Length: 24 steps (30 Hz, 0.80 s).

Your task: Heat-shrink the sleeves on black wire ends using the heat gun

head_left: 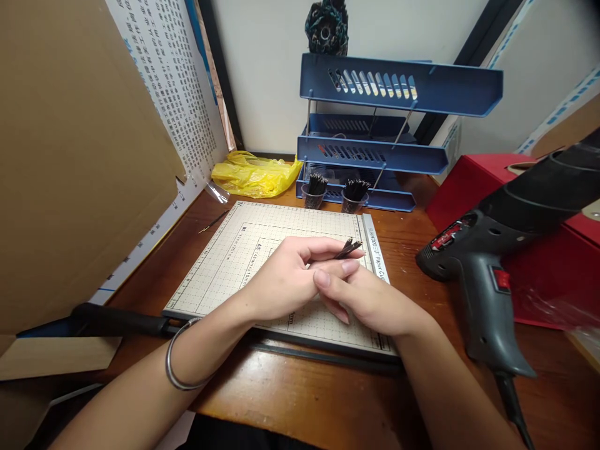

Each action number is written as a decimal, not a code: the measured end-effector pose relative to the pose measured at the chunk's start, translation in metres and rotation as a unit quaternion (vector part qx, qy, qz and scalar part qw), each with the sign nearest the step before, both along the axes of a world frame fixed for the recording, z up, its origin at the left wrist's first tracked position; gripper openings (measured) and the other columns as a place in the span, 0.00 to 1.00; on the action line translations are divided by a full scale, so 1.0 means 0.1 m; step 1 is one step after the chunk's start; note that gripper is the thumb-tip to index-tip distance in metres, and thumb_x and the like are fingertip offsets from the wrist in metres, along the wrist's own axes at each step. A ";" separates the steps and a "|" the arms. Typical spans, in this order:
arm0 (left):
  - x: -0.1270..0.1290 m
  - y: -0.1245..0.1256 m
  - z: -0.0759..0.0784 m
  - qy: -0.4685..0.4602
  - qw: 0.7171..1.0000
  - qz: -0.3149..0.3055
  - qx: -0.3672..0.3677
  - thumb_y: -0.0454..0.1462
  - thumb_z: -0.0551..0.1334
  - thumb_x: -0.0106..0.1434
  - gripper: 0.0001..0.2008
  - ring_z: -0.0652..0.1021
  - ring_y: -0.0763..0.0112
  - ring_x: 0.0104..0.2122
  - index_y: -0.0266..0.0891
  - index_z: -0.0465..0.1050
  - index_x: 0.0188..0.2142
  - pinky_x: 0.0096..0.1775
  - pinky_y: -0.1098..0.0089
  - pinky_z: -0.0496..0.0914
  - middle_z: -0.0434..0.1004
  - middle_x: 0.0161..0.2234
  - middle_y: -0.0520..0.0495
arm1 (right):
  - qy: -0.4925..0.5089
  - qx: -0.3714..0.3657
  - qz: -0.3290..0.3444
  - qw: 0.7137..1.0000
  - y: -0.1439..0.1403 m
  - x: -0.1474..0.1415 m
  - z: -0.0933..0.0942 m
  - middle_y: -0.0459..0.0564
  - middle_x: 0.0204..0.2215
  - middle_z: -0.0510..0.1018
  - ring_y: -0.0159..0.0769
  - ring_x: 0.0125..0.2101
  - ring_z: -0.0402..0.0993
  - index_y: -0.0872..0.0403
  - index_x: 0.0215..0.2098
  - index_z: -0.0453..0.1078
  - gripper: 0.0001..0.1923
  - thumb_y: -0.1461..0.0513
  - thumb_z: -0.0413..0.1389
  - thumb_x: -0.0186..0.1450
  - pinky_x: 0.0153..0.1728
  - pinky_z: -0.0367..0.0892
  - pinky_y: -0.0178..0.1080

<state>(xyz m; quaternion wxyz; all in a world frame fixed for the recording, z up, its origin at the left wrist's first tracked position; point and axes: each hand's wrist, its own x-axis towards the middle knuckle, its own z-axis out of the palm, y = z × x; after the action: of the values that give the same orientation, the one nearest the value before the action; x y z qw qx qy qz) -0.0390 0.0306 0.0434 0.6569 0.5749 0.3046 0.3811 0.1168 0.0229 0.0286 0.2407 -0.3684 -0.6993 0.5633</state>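
Two hands, left [285, 278] and right [360, 294], meeting over one paper cutter [225, 262]. One bangle [180, 362] on the left wrist. One small bundle of thin black pieces [347, 249] in the fingers. Two cups of black pieces [313, 190] [355, 195]. One three-tier blue tray rack [384, 125]. One heat gun [487, 262]. One yellow bag [255, 174]. One red box [473, 181].

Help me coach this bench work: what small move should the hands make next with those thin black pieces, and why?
Probably lift the right hand away from the left hand. The left fingers pinch the small bundle of black pieces above the cutting board, and the right hand lies against them, so the bundle is partly covered.
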 end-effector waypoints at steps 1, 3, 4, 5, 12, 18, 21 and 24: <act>0.00 0.00 0.00 -0.002 1.000 -0.006 -0.004 0.42 0.73 0.61 0.14 0.83 0.70 0.26 0.38 0.84 0.44 0.31 0.72 0.78 0.85 0.36 0.47 | 0.005 -0.017 -0.005 1.000 0.00 0.00 0.00 0.42 0.13 0.60 0.29 0.19 0.56 0.50 0.18 0.56 0.36 0.30 0.47 0.63 0.21 0.54 0.35; -0.01 0.00 0.00 -0.004 0.999 -0.026 -0.019 0.44 0.71 0.63 0.15 0.82 0.69 0.23 0.38 0.84 0.45 0.26 0.72 0.77 0.84 0.32 0.48 | 0.019 -0.047 -0.012 0.999 0.00 0.00 -0.02 0.42 0.13 0.60 0.29 0.18 0.56 0.50 0.20 0.57 0.36 0.29 0.47 0.62 0.21 0.53 0.35; -0.01 0.00 0.00 -0.002 0.999 -0.029 -0.022 0.45 0.70 0.64 0.16 0.82 0.69 0.23 0.38 0.84 0.46 0.25 0.72 0.76 0.83 0.30 0.48 | 0.023 -0.053 -0.012 0.998 0.00 0.00 -0.02 0.42 0.13 0.60 0.29 0.18 0.56 0.50 0.20 0.57 0.36 0.29 0.47 0.62 0.21 0.52 0.36; -0.01 0.00 0.00 0.003 0.999 -0.026 -0.019 0.45 0.69 0.66 0.16 0.82 0.69 0.23 0.38 0.84 0.47 0.25 0.73 0.75 0.83 0.29 0.49 | 0.027 -0.056 -0.008 0.998 0.00 0.00 -0.03 0.42 0.13 0.60 0.28 0.18 0.56 0.50 0.20 0.57 0.36 0.29 0.47 0.62 0.21 0.52 0.36; -0.02 0.04 -0.05 0.036 0.995 0.065 0.063 0.41 0.66 0.68 0.11 0.83 0.67 0.39 0.37 0.85 0.43 0.41 0.73 0.75 0.86 0.36 0.46 | 0.030 -0.032 0.012 0.999 0.03 0.05 -0.03 0.45 0.10 0.61 0.28 0.16 0.57 0.51 0.13 0.59 0.40 0.31 0.43 0.65 0.25 0.56 0.37; -0.04 0.06 -0.05 0.062 0.993 0.033 0.093 0.45 0.66 0.68 0.16 0.82 0.68 0.35 0.35 0.84 0.45 0.41 0.71 0.73 0.84 0.32 0.47 | 0.039 -0.049 -0.014 0.998 0.04 0.04 -0.05 0.42 0.11 0.62 0.27 0.16 0.57 0.52 0.18 0.59 0.36 0.33 0.43 0.68 0.26 0.56 0.36; -0.04 0.07 -0.02 0.045 0.994 0.027 0.091 0.45 0.67 0.67 0.16 0.81 0.69 0.33 0.34 0.84 0.44 0.41 0.72 0.73 0.84 0.30 0.47 | 0.054 -0.051 -0.023 0.997 0.04 0.02 -0.06 0.41 0.11 0.62 0.27 0.16 0.56 0.51 0.20 0.59 0.35 0.33 0.45 0.67 0.23 0.54 0.36; -0.03 0.06 -0.01 0.034 0.995 0.019 0.087 0.43 0.68 0.67 0.15 0.82 0.69 0.31 0.34 0.83 0.45 0.40 0.72 0.74 0.84 0.29 0.47 | 0.066 -0.043 -0.033 0.996 0.04 0.01 -0.07 0.41 0.12 0.61 0.27 0.16 0.56 0.51 0.20 0.58 0.34 0.33 0.45 0.67 0.22 0.54 0.35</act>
<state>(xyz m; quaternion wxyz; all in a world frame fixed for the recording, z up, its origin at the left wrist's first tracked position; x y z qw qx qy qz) -0.0425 0.0370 0.0429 0.5860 0.6369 0.3034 0.3987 0.1179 0.0266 0.0219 0.2888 -0.3634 -0.6441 0.6081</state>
